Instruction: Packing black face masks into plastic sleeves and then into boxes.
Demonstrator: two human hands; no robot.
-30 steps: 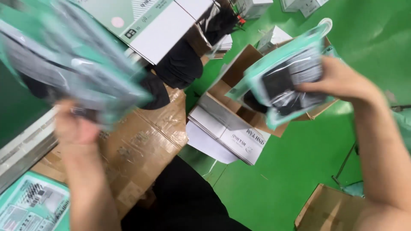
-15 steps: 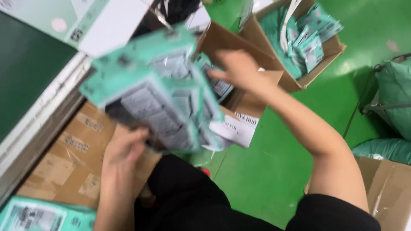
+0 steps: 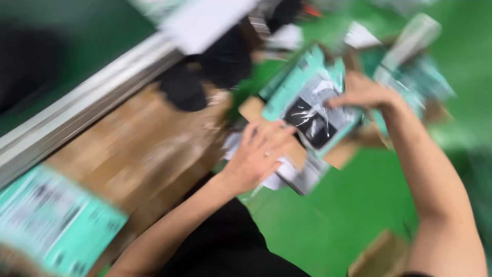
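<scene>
Right hand point(image 3: 361, 92): fingers closed on the top edge of a teal plastic packet point(image 3: 313, 110) with a clear window showing dark contents; a grasp, though blur hides the exact finger placement.

Left hand point(image 3: 259, 154): fingers spread, palm down, just beside the packet's lower left corner; whether it touches the packet or the brown cardboard flap point(image 3: 294, 154) beneath cannot be told.

Packet position: tilted, held over an open cardboard box above the green floor point(image 3: 348, 215), right of the flattened cardboard point(image 3: 138, 154) along the bench edge.

Handling note: in my judgement the packet goes best with both hands squaring its edges, as the film looks slippery.

Nearby: more teal packets point(image 3: 420, 77) behind the right wrist; a teal printed sheet point(image 3: 56, 225) at the lower left corner; dark bundles point(image 3: 205, 72) near the metal rail point(image 3: 82, 110).

Unclear: motion blur smears all print and the box's contents; the right arm hides the box's far side.
</scene>
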